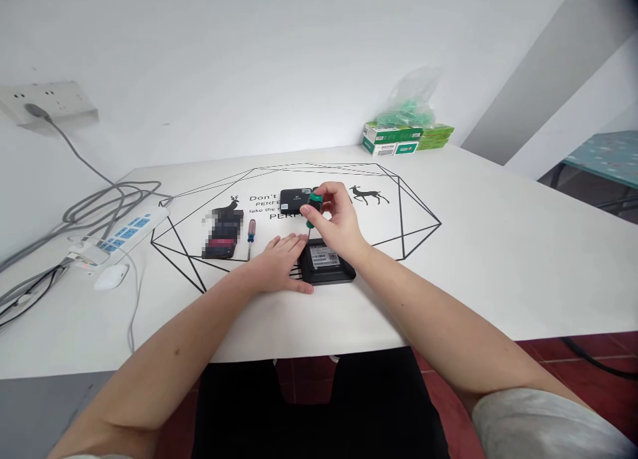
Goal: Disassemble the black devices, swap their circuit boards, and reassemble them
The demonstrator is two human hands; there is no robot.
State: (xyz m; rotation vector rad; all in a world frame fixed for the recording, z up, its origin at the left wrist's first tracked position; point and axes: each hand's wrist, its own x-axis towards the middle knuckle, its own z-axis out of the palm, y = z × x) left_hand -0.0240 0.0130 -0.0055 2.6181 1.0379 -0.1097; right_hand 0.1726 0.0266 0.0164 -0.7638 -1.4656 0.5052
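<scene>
In front of me on the table lies a flat black square device (pixel 343 274) with a white label facing up. My left hand (pixel 282 266) lies with fingers spread along its left side, the thumb by its near corner. Held upright in my right hand (pixel 339 220) is a green-handled screwdriver (pixel 314 205). Its shaft points down at the device's far left corner; whether the tip touches is hidden by my fingers. Just behind sits a second black device (pixel 294 200) with small labels, partly covered by my right hand. A screwdriver with a red and blue handle (pixel 252 232) lies to the left.
A pixelated phone-like object (pixel 223 235) rests at left. Beyond it are a white power strip (pixel 132 228) with cables and a white earphone case (pixel 111 277). Green and white boxes (pixel 393 139) topped by a plastic bag (pixel 409 107) stand against the wall at back right.
</scene>
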